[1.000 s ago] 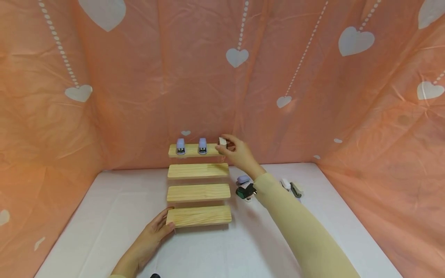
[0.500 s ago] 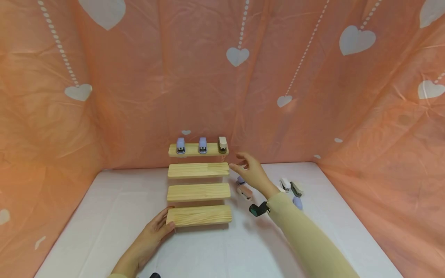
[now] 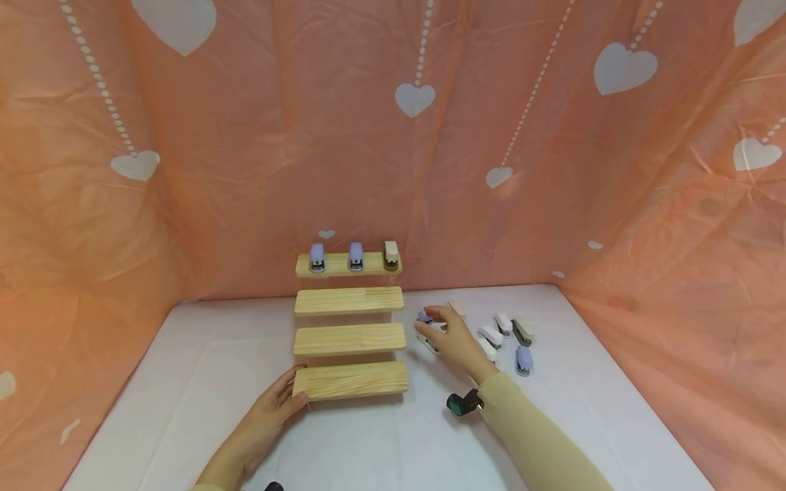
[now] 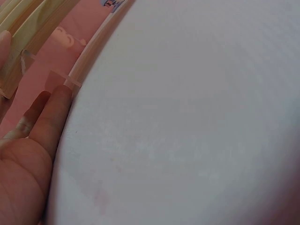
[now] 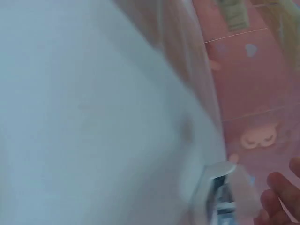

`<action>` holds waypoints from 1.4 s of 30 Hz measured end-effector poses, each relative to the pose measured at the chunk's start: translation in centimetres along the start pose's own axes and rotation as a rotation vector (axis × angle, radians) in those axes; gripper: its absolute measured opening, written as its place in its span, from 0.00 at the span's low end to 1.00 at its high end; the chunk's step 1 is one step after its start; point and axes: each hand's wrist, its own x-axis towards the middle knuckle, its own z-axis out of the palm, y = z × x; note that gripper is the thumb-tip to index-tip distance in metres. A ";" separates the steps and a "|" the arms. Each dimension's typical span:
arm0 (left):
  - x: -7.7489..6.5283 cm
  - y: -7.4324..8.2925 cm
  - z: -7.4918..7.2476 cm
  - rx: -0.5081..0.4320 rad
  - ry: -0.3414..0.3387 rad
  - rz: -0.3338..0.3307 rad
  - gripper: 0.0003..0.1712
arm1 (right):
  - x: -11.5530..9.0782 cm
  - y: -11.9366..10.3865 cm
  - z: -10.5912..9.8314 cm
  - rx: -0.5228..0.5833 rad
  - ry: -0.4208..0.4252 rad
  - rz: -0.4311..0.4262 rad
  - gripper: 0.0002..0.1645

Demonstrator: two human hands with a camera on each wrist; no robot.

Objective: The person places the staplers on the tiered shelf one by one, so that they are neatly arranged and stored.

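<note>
A tiered rack has several wooden shelves. Its bottom shelf (image 3: 351,380) is held at the left end by my left hand (image 3: 270,412), thumb on the board and fingers behind. The left wrist view shows those fingers (image 4: 54,115) along a clear side support. Two purple staplers (image 3: 316,258) and a cream-and-dark stapler (image 3: 391,255) stand on the top shelf (image 3: 336,266). My right hand (image 3: 457,341) hovers over the table's staplers, thumb and fingers apart around a white stapler (image 5: 229,197), without visible grip. A purple stapler (image 3: 424,316) lies just beyond it, partly hidden.
Right of the hand lie several white staplers (image 3: 490,336), a cream-and-green stapler (image 3: 523,332) and another purple stapler (image 3: 524,360). A pink stapler (image 3: 456,307) sits behind the hand. The white-covered table (image 3: 233,341) meets a pink heart-patterned curtain (image 3: 344,170) at the back.
My right hand has let go of the cream-and-dark stapler at the top shelf's right end and moved down and right to the staplers on the table. The left hand stays put.
</note>
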 end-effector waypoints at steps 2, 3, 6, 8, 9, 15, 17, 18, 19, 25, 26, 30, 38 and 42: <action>0.0 0.0 0.0 -0.003 -0.003 0.004 0.43 | -0.5 0.4 0.1 0.022 -0.011 0.044 0.40; 0.0 0.0 0.0 -0.004 -0.005 0.006 0.43 | -0.7 0.6 0.2 0.031 -0.012 0.058 0.40; 0.0 0.1 0.1 0.004 -0.002 0.006 0.43 | -1.1 1.2 0.4 0.050 -0.009 0.092 0.38; 0.0 0.1 0.1 0.009 0.007 -0.003 0.42 | -1.3 1.6 0.6 0.055 -0.008 0.099 0.37; 0.0 0.1 0.1 0.015 0.005 0.000 0.42 | -1.3 1.7 0.6 0.058 -0.011 0.106 0.36; 0.0 0.2 0.3 0.018 -0.006 0.006 0.42 | -1.7 2.7 0.3 0.143 -0.086 0.205 0.29; 0.0 0.2 0.3 0.022 -0.005 0.001 0.41 | -1.8 3.2 0.2 0.199 -0.116 0.230 0.28; 0.0 0.2 0.2 0.028 -0.003 -0.001 0.41 | -1.9 3.3 0.1 0.233 -0.129 0.246 0.28; -0.1 0.2 0.2 0.031 -0.001 -0.003 0.41 | -1.9 3.5 0.0 0.270 -0.142 0.259 0.28; 0.0 0.1 -0.1 0.055 -0.005 -0.005 0.41 | -1.8 3.7 0.1 0.384 -0.159 0.280 0.29; 0.0 0.1 -0.1 0.055 -0.011 -0.004 0.41 | -1.8 3.7 0.1 0.394 -0.160 0.282 0.29; 0.0 0.1 -0.2 0.058 -0.019 -0.004 0.41 | -1.8 3.6 0.2 0.405 -0.158 0.289 0.28; -0.1 0.1 -0.2 0.049 -0.031 -0.003 0.41 | -1.5 4.2 -0.3 0.467 -0.225 0.252 0.30; -0.1 0.2 -0.3 0.060 -0.035 -0.008 0.41 | -1.2 4.4 -0.6 0.505 -0.279 0.266 0.32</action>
